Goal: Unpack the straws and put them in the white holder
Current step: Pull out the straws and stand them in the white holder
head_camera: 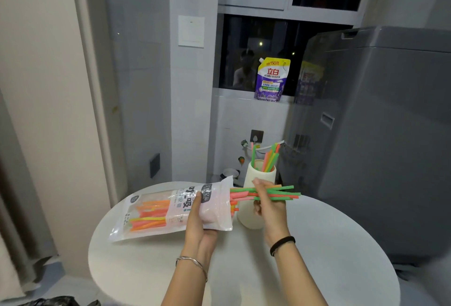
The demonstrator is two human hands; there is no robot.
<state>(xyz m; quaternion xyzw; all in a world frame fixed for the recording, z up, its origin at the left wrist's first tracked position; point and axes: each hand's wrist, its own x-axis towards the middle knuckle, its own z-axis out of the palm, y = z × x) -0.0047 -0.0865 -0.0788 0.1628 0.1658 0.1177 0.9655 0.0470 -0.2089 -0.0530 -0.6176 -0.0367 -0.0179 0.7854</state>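
Note:
My left hand [199,218] grips a clear plastic straw bag [156,213], held level above the round white table [170,269], its open mouth facing right. Orange, pink and yellow straws still lie inside the bag. My right hand [267,204] pinches a bundle of green and pink straws [283,193] that stick out sideways from the bag's mouth. Behind that hand stands the white holder [249,215], partly hidden, with several green, pink and orange straws [268,160] upright in it.
A grey washing machine [380,135] stands close to the table on the right. A purple detergent pouch [272,80] leans on the window sill behind. A wall and curtain are at the left, and a dark bag [56,302] lies on the floor.

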